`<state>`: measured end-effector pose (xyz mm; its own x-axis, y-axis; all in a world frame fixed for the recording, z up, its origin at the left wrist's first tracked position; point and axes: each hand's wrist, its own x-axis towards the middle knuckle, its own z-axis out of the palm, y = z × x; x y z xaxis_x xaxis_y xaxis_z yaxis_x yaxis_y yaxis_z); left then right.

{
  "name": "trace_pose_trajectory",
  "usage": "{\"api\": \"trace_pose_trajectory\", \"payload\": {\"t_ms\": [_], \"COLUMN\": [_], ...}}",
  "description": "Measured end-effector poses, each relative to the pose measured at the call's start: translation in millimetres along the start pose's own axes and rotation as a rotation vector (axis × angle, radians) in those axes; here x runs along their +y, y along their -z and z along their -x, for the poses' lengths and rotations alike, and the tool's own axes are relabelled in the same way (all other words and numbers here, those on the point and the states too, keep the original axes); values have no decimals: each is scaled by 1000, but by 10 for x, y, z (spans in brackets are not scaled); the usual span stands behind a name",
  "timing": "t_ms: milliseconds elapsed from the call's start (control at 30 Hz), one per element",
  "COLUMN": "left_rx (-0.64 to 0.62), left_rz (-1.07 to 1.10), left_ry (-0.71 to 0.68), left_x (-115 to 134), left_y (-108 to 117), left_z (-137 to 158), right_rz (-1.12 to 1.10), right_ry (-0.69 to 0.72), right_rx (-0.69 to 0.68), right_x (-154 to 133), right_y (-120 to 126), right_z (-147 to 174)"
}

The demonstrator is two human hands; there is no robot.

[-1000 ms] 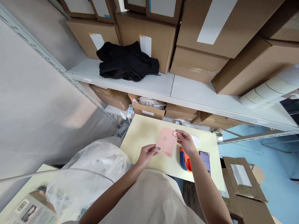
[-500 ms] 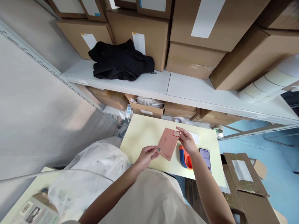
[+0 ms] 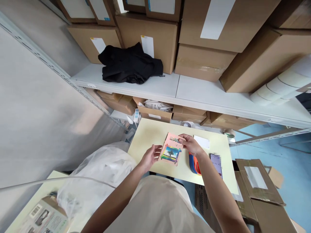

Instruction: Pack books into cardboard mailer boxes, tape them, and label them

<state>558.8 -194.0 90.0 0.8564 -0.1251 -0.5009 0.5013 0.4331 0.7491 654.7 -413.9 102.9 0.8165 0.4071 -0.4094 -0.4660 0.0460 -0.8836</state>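
Pointing lengthwise away rightward, pink booklet (image 3: 173,152), right hand (image 3: 191,145) pinching it, left hand (image 3: 148,159) unclenched

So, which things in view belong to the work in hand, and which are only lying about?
In hand:
pink booklet, held by the right hand
left hand at its edge

Apparently just lying about:
phone
blue-and-orange object
white flat item
black garment on the shelf

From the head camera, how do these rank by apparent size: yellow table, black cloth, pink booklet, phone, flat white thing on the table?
1. Yellow table
2. Black cloth
3. Pink booklet
Last: phone and flat white thing, too alike to rank.
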Motion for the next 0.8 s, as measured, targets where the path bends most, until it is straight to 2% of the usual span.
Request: {"api": "trace_pose_trajectory", "payload": {"t_ms": [100, 167, 233, 333, 400, 533, 667, 800], "left_rx": [13, 65, 130, 189, 191, 146, 134, 204], "left_rz": [-230, -313, -273, -198, -198, -284, -544, -946], "left_ry": [-139, -203, -213, -174, -164, -196, -228, -253], "left_x": [60, 39, -7, -63, -75, -69, -36, 59], "left_y": [24, 12, 10, 56, 118, 296, 567, 936], "left_z": [-37, -70, -101, -146, -182, -309, -549, -954], "right_rz": [9, -26, -94, -141, -119, -123, -125, -22], "right_ry": [-13, 13, 40, 7, -28, -44, -85, -120], "right_rx": [79, 149, 176, 103, 94, 199, 217, 297], "right_x": [21, 61, 133, 293, 413, 597, 731, 908], "right_y": [-63, -127, -196, -304, -381, -517, -608, -738], "right_z": [-20, -5, 46, 166, 228, 199, -125, -806]}}
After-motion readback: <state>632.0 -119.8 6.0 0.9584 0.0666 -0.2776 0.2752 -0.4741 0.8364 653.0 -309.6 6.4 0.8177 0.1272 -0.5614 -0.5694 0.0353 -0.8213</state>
